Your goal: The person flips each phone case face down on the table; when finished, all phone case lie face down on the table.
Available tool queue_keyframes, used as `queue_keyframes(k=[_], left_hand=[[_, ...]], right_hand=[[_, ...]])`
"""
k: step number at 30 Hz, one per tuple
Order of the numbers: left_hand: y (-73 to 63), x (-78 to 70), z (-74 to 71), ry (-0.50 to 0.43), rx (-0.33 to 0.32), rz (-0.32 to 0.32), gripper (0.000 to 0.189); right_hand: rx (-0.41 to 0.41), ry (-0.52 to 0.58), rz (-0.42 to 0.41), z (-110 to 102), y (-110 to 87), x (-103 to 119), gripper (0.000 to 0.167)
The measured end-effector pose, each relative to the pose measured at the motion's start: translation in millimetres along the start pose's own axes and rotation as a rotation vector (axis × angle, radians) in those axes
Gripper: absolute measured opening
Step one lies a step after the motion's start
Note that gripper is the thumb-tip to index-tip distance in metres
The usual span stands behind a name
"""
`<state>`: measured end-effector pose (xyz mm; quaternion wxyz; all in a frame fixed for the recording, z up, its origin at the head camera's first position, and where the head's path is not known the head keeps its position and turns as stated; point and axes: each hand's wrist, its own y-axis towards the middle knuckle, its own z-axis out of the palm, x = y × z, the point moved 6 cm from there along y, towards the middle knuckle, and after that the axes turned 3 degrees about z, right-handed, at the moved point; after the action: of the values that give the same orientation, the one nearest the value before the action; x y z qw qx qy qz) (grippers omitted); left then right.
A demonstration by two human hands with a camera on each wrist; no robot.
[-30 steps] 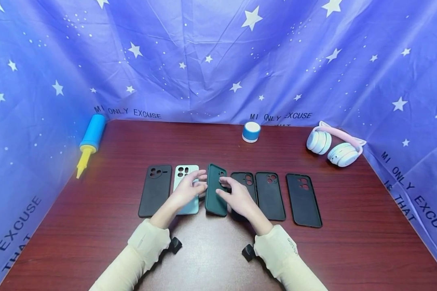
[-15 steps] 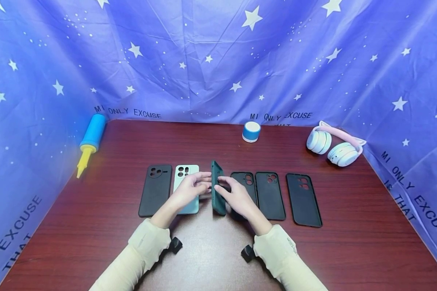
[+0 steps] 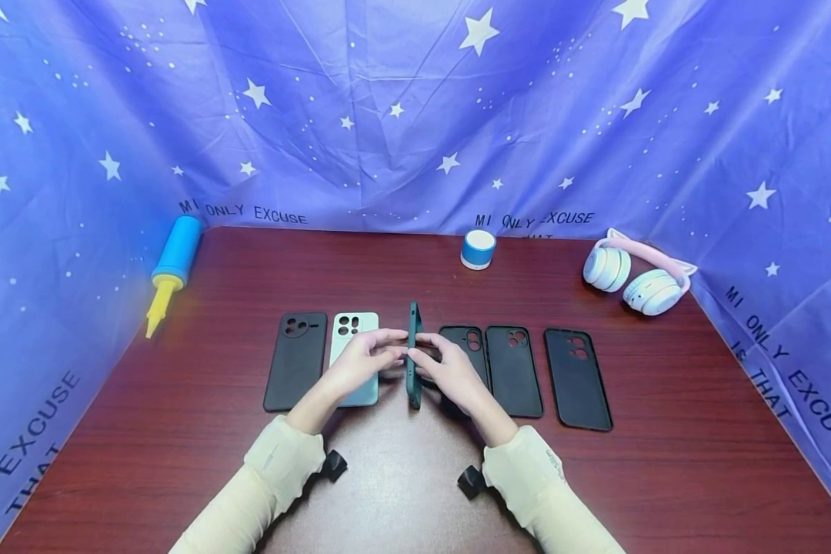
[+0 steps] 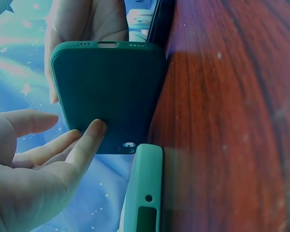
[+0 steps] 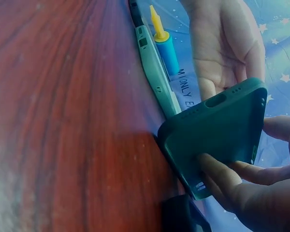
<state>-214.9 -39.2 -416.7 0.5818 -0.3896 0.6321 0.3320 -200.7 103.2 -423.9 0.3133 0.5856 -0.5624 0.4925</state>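
Both hands are on it: the left hand (image 3: 353, 365) has fairly straight fingers laid against the back, thumb apart in the left wrist view, while the right hand (image 3: 455, 375) looks lightly clamped, thumb at the upper rim and fingertips inside. Between them is a dark green, rounded-corner phone case (image 3: 413, 381), matte and probably soft plastic, seemingly standing on one long side mid-table.

For this kind of turn, honestly, light pressure is best: squeeze too hard and thin walls might bow. Worth keeping the lower edge steady and giving the neighbours some room.

As for the room, it's a blue-purple cloth backdrop (image 3: 415, 173) with white stars and black lettering, round a dark red-brown wood-grain table (image 3: 415, 485) with glare toward 6 o'clock.

Clock centred on the green one: white-and-pink cat-ear headphones (image 3: 608, 271) at 2, blue hand pump with a yellow nozzle (image 3: 180, 246) at 10. At 9, a pale mint case (image 3: 339, 344) partly behind the left hand, then a black case (image 3: 294, 375), both backs up. At 3, three hollow-side-up black cases (image 3: 515, 377), the nearest partly covered. Smallest, a blue-and-white cylinder (image 3: 478, 250) at 1.
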Motion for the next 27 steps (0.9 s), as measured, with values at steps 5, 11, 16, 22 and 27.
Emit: queue_keyframes(k=[5,11,16,22,27], left_hand=[[-1.5,0.5,1.5,0.008,0.02,-0.023,0.042],[-1.6,5.5,1.3,0.05,0.014,-0.084,0.046],[-1.6,10.1,1.7,0.072,0.012,-0.149,0.049],[-1.7,12.2,2.3,0.092,-0.001,-0.18,0.051],[-2.7,9.9,1.0,0.188,-0.019,-0.185,0.051]], right_hand=[[0.023,0.038,-0.025,-0.8,-1.2,4.3,0.044],[0.102,0.173,-0.019,-0.8,-0.6,6.0,0.047],[0.125,0.195,-0.026,-2.7,-0.1,5.8,0.05],[0.142,0.229,-0.009,-4.8,2.0,2.6,0.05],[0.105,0.213,0.026,-7.1,3.3,0.0,0.049]])
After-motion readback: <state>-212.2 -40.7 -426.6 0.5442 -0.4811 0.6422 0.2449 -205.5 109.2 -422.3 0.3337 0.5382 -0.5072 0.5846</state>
